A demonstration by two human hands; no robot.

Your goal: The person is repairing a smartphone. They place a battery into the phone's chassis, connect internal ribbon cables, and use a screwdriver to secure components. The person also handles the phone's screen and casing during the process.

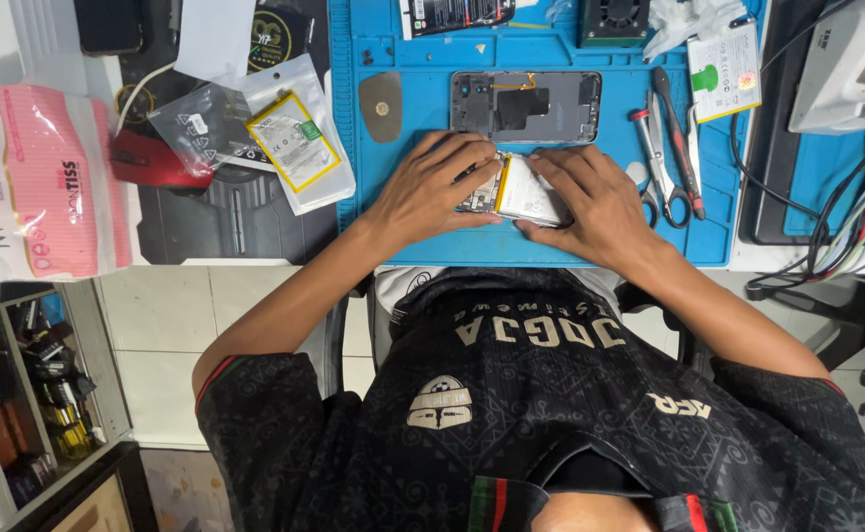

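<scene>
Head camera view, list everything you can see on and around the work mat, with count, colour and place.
work mat: one, blue, centre of the bench
opened phone: one, white battery showing, on the mat under both hands
phone back shell: one, grey, on the mat beyond the hands
bagged battery: one, white with yellow edge, in a clear bag left of the mat
tissue pack: one, pink and white, far left
scissors: one, red and black handles, right part of the mat
small fan: one, black, top edge of the mat
cables: several, mixed colours, far right
left hand: one, fingers resting on the phone's left side
right hand: one, fingers on the battery's right side
</scene>
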